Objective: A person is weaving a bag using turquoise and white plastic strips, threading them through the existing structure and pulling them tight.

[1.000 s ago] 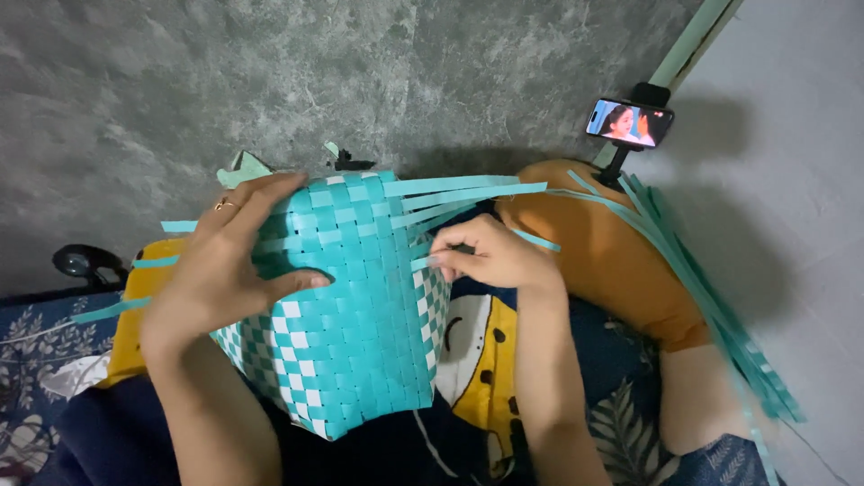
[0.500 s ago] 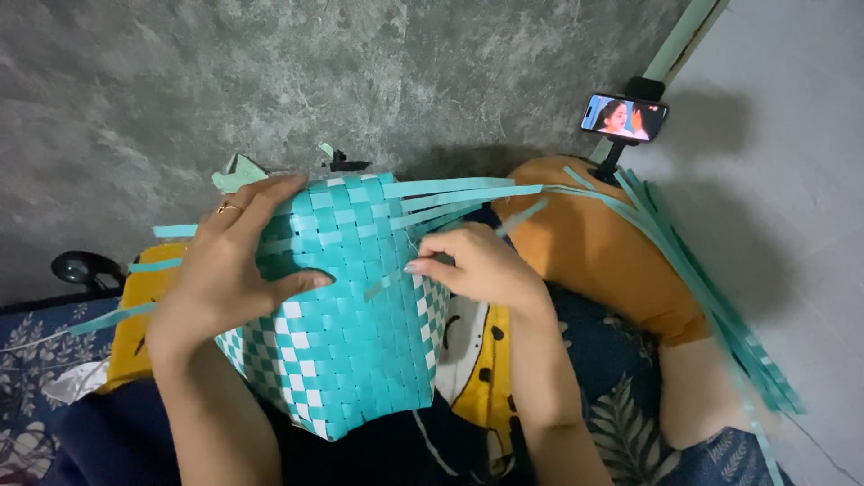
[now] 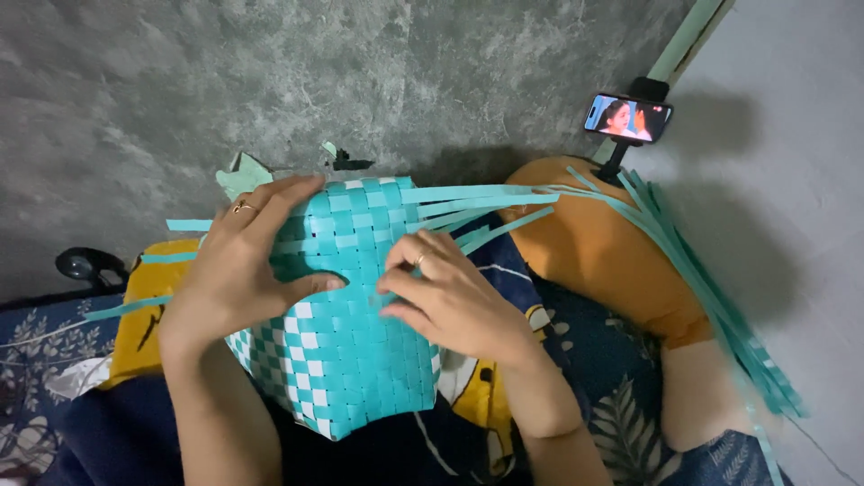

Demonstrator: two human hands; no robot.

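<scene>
We've got a half-woven teal basket (image 3: 351, 315) propped on our lap, centre of view, w/ a teal-and-white checker panel at its near-left side. Left hand (image 3: 236, 270) lies spread wide & flat over the basket's left face, fingers reaching to the far rim, thumb pressing across the weave toward the middle; a ring shows on one finger. Right hand (image 3: 450, 301) sits on the basket's right face, fingers curled in narrow, tips pressed on the weave just beside the left thumb. Can't tell if it pinches a strip or only presses.

Loose teal strips (image 3: 486, 202) run off the basket's far-right edge, fan out to the right over an orange cushion (image 3: 603, 252) & trail down along the right side near the wall. Shorter strip ends stick out on the left.

Under the basket: dark blue leaf-print bedding (image 3: 621, 414) & a yellow printed pillow (image 3: 148, 315) at left. Far right, a phone (image 3: 628, 117) on a stand, screen lit, just beyond the cushion. Far side is grey mottled floor (image 3: 270, 81), w/ a few pale green scraps (image 3: 241, 175) near the basket's far-left corner. Black round object (image 3: 85, 265) at left edge, unclear what.
</scene>
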